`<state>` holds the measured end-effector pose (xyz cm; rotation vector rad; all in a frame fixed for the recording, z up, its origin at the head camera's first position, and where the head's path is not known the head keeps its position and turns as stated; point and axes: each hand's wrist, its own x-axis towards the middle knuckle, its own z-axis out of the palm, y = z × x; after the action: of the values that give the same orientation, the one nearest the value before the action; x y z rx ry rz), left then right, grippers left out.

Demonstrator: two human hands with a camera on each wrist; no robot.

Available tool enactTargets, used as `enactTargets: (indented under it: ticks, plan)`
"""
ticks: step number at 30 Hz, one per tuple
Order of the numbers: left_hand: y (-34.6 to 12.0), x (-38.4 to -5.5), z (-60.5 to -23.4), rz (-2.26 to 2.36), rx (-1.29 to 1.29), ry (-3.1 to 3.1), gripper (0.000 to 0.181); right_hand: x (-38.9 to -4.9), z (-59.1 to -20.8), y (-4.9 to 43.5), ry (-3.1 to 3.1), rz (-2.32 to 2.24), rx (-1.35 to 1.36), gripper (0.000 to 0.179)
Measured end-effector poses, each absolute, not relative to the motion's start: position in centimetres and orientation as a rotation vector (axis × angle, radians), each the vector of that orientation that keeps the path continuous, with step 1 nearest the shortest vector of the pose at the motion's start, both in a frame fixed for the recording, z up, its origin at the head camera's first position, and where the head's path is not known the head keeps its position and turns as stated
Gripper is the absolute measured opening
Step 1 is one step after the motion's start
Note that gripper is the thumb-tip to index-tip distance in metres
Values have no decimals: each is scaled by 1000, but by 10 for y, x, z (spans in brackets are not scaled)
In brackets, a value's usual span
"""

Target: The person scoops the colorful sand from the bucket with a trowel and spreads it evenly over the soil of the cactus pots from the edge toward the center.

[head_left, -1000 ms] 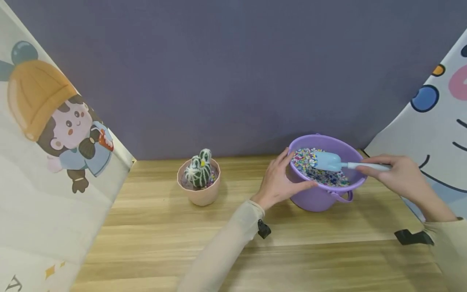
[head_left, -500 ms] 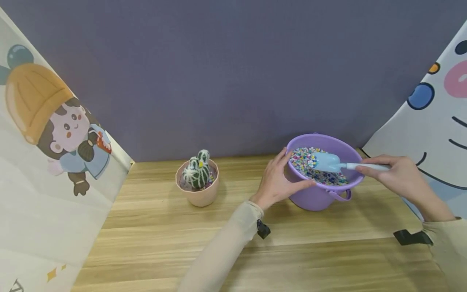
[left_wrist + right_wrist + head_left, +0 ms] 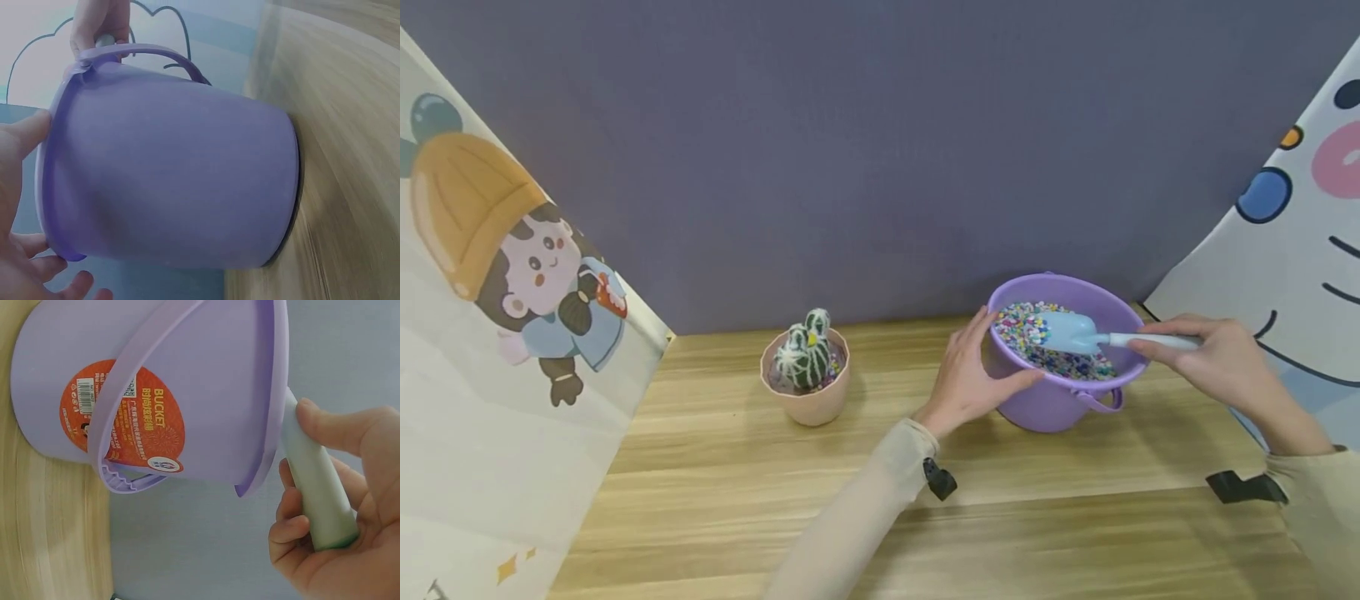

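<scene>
Apparently little has changed over the last second across the pale woodgrain tabletop (image 3: pixel 715 492), so I'd judge the scooping to be at a pause. Upright on it, towards the person's right, stands the round purple plastic bucket (image 3: pixel 1045 410). The left hand (image 3: pixel 964 385) is spread at the bucket's near-left rim, thumb and fingers touching it, not clenched. The right hand (image 3: pixel 1225 362) grasps the white handle of the pale blue scoop (image 3: pixel 1069 333), whose blade sits inside the bucket, right where it was. Well apart to the left, untouched, is the peach-coloured pot with a wavy rim (image 3: pixel 815 407), holding a green cactus with white stripes (image 3: pixel 803 365). Smallest are the multicoloured beads (image 3: pixel 1052 359) in the bucket; the scoop's tip meets them, though I can't tell how many it carries.
</scene>
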<state>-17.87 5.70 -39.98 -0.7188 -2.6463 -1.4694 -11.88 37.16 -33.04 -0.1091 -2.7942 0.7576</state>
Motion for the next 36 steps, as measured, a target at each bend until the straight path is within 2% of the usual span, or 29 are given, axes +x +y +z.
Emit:
enactTargets:
  ticks: [9, 18, 36]
  plan:
    - [39, -177, -405, -1520, -698, -2661, 94, -119, -328, 367, -2800, 815, -122, 44]
    - [23, -173, -410, -1540, -621, -2700, 93, -119, -324, 354, -2778, 860, -87, 41]
    - [6, -170, -414, -1516, -647, -2698, 80, -120, -325, 326, -2763, 876, -20, 37]
